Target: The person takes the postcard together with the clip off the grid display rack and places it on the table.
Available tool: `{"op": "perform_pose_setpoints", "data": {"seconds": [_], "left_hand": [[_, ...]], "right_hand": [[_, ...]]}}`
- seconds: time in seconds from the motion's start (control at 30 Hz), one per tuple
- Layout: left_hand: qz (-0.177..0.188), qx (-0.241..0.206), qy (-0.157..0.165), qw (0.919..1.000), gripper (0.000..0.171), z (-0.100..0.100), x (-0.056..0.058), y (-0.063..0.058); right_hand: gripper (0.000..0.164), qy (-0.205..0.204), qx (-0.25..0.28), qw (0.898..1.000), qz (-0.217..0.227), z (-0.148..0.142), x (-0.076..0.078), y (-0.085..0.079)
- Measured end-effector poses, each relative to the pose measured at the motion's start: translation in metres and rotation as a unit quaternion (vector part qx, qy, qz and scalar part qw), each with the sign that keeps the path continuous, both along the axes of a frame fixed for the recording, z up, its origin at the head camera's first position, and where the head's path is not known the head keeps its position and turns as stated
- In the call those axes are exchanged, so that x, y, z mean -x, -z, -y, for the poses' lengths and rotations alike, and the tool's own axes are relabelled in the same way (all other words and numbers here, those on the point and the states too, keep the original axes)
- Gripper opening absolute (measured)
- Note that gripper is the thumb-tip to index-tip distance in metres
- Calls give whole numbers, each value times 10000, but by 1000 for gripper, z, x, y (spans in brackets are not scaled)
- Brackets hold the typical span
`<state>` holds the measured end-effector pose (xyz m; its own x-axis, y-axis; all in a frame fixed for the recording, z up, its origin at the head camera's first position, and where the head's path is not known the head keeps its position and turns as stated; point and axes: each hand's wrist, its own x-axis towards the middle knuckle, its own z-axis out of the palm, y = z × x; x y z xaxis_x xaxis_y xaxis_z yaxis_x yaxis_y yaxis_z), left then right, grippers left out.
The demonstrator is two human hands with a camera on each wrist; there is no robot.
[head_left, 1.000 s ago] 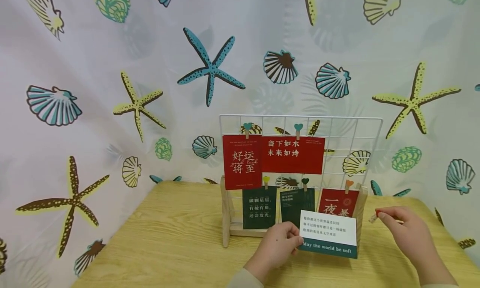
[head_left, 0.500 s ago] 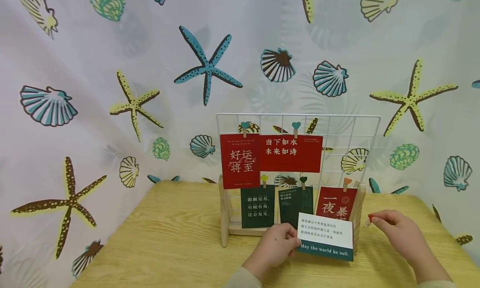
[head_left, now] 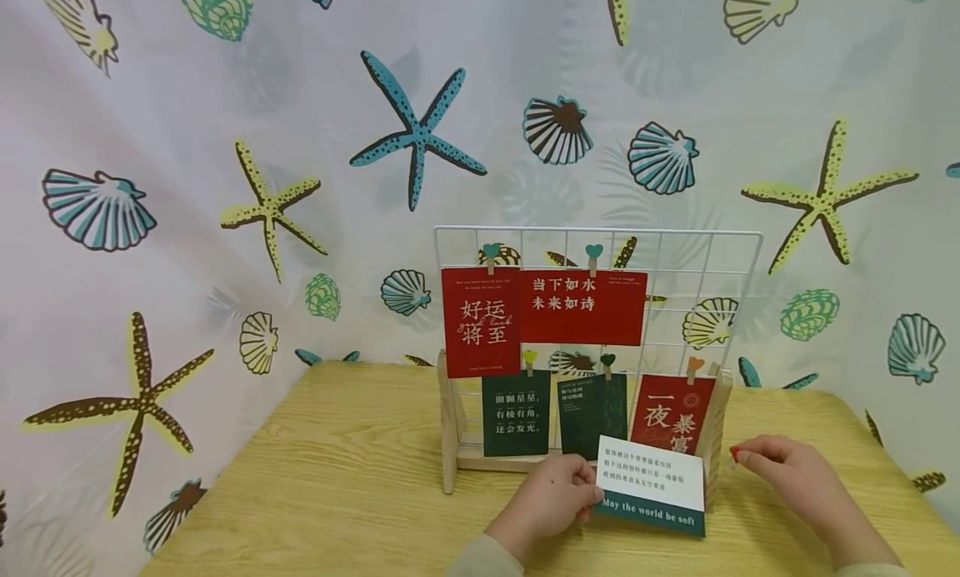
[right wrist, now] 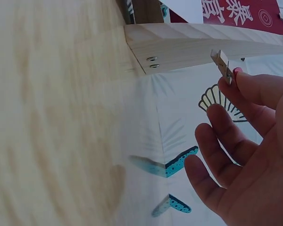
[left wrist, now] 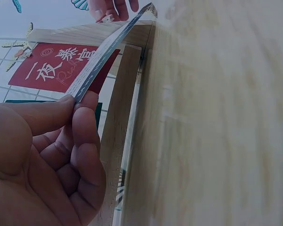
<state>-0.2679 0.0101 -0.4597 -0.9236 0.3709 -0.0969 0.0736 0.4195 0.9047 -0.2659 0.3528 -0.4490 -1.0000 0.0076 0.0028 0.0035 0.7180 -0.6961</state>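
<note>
My left hand (head_left: 546,498) pinches the left edge of a white and green card (head_left: 651,481) between thumb and fingers, in front of the rack's lower right part. In the left wrist view that card (left wrist: 106,52) is seen nearly edge-on. To the right of the rack, my right hand (head_left: 797,485) pinches a small wooden clothespin (right wrist: 221,66) with a red top between thumb and index finger; its other fingers spread loosely. Behind the held card hangs a red card (head_left: 667,414) under an orange heart clip (head_left: 696,367), its lower part partly covered.
A white wire grid (head_left: 682,233) stands in a wooden base (head_left: 448,456) on the wooden table (head_left: 322,477). Two red cards, one of them a wide card (head_left: 582,318), hang above two dark green cards, one a left green card (head_left: 516,423). A patterned curtain (head_left: 300,102) hangs behind.
My left hand has lowered the white and green card slightly. My right hand with the clothespin has moved left and a little down, closer to the rack.
</note>
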Motion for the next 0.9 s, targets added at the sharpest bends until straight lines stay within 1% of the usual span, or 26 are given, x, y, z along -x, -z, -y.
{"op": "perform_pose_setpoints", "data": {"seconds": [0.17, 0.3, 0.4, 0.53, 0.7, 0.9], "left_hand": [[57, 160, 96, 9998, 15, 1, -1, 2], [-47, 284, 117, 9995, 19, 1, -1, 4], [-105, 316, 122, 9994, 22, 0, -1, 6], [-46, 297, 150, 9994, 23, 0, -1, 9], [94, 344, 193, 9992, 22, 2, -2, 10], [238, 353, 294, 9987, 22, 2, -3, 10]], "right_hand": [[36, -78, -17, 9997, 217, -3, 2, 7], [35, -114, 37, 9988, 468, -4, 3, 9], [33, -200, 23, 9983, 545, -5, 3, 10], [32, -287, -38, 9976, 625, -6, 2, 13], [30, -301, 31, 9968, 740, -6, 2, 16], [28, -326, 26, 9966, 761, -5, 1, 21]]}}
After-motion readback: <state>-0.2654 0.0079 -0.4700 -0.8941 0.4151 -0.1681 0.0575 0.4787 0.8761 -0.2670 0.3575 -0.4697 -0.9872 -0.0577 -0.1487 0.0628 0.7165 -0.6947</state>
